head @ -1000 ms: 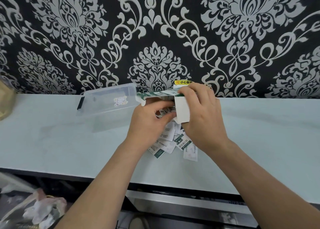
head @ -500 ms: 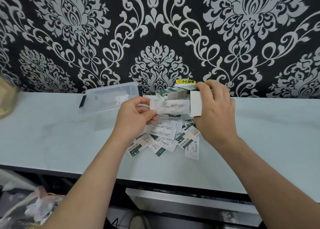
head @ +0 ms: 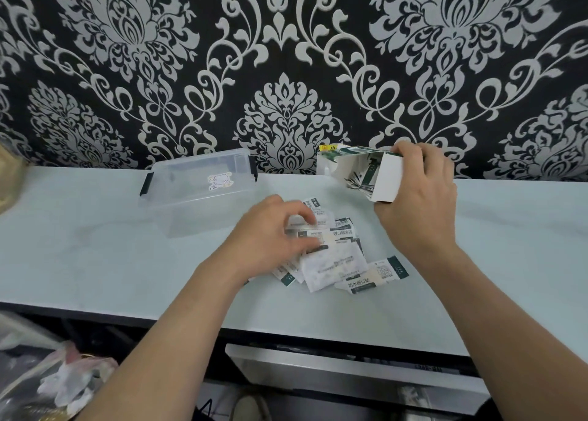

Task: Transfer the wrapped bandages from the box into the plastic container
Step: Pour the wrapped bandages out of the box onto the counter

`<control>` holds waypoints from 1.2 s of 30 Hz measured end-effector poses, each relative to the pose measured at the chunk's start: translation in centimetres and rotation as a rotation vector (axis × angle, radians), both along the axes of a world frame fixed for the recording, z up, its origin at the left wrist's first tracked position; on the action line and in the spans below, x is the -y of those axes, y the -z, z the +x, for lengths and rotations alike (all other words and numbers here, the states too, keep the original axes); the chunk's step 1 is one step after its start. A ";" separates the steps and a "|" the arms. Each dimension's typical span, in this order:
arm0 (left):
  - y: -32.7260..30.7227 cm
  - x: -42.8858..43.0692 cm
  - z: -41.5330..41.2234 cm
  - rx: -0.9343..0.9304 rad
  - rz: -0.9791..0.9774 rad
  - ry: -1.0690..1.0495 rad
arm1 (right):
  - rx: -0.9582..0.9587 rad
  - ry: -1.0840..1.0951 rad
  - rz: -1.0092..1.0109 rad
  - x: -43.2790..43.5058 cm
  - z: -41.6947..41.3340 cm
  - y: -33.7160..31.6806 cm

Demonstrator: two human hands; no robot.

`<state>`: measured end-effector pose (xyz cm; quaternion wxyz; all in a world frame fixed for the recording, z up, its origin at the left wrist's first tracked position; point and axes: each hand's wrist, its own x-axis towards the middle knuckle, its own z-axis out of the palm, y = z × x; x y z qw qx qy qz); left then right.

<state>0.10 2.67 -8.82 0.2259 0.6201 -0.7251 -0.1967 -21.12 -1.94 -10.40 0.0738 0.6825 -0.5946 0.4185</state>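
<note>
Your right hand, right of centre: fingers clamped round box, held tilted, open mouth facing left, likely to empty it; few packets visible inside. Your left hand, centre frame: fingers curled together over wrapped bandages heaped on counter, apparently gathering handful. Plastic container, upper left of pile: no packets seen inside, near enough for short carry.

Soft, even light on the pale table. Faint gray shadows there. Blurry at the left hand. Table edge curved at both ends, dim below it.
</note>
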 end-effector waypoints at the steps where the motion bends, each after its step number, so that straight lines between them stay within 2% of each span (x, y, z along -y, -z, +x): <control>1: 0.2 -0.2 -0.4 0.010 0.044 0.065 | 0.011 -0.012 0.006 0.0 -0.1 0.0; 5: 1.0 -1.4 -3.3 0.129 -0.034 0.247 | 0.034 -0.056 0.021 -0.3 -0.5 -0.1; 8: 2.7 -2.2 -5.9 0.477 -0.119 0.419 | 0.027 -0.085 0.027 -0.6 -0.9 -0.4; 9: 3.4 -2.2 -6.3 0.539 -0.111 0.438 | 0.016 -0.087 0.037 -0.7 -1.1 -0.4; 16: 4.2 -0.5 -6.6 0.598 -0.089 0.323 | -0.022 -0.125 0.085 -1.2 -2.3 -0.3; 19: 3.7 -0.2 -6.8 0.458 -0.170 0.272 | -0.033 -0.129 0.128 -1.2 -2.7 -0.1; 22: 2.5 0.0 -7.5 0.109 -0.313 0.154 | -0.035 -0.140 0.148 -1.1 -2.9 0.2; 24: 1.8 0.1 -8.0 -0.129 -0.268 0.038 | -0.033 -0.170 0.130 -1.2 -2.9 0.3; 26: 1.3 0.6 -8.4 -0.258 -0.212 -0.048 | -0.038 -0.209 0.126 -1.3 -2.8 0.4; 31: 0.1 2.0 -8.7 -0.403 -0.237 -0.083 | -0.114 -0.318 0.115 -1.4 -3.2 0.7; 36: -0.3 2.9 -9.0 -0.383 -0.043 0.071 | -0.124 -0.357 0.110 -1.3 -2.9 0.3</control>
